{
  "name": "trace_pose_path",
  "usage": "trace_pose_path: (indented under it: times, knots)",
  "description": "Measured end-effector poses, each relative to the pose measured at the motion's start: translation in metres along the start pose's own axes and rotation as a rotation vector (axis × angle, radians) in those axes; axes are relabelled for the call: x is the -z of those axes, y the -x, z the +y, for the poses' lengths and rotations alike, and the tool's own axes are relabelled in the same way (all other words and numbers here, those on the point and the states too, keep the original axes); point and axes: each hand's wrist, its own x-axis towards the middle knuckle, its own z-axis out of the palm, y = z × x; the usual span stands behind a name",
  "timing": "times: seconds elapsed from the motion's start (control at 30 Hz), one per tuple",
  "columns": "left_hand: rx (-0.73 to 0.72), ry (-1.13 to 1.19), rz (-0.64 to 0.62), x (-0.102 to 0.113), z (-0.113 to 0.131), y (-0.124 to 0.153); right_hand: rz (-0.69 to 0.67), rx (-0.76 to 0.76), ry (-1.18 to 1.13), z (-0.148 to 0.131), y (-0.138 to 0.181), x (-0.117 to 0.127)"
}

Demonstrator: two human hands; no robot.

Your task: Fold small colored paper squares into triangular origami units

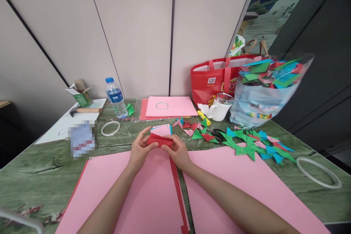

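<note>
A small piece of folded red paper (159,140) is held up between both hands, a little above the pink sheets. My left hand (142,148) pinches its left end, thumb along the front. At the right end my right hand (176,150) grips it the same way. Just behind it lies a small stack of pink and blue paper pieces (161,130), partly hidden by the hands. Large pink paper sheets (148,193) spread under the forearms, with red sheet edges showing beneath. Folded green, blue, red and pink paper pieces (246,142) lie to the right of my right hand.
A clear bag (255,102) full of folded pieces, a red tote bag (203,84) and a white mug (220,109) stand at the back right. A water bottle (116,98), hammer (86,110), small box (82,97) and white rings (110,128) are left. Black scissors (218,134) lie among folded pieces.
</note>
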Motion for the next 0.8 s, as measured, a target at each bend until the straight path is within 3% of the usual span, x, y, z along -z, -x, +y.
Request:
trace_pose_path:
  times: [0.23, 0.8]
  knots:
    - [0.117, 0.027, 0.060, 0.002, -0.005, -0.002, 0.001, -0.100, -0.118, 0.005, -0.002, 0.000]
    - [0.140, 0.101, 0.127, 0.001, -0.013, -0.001, -0.007, -0.115, -0.097, 0.002, -0.002, 0.002]
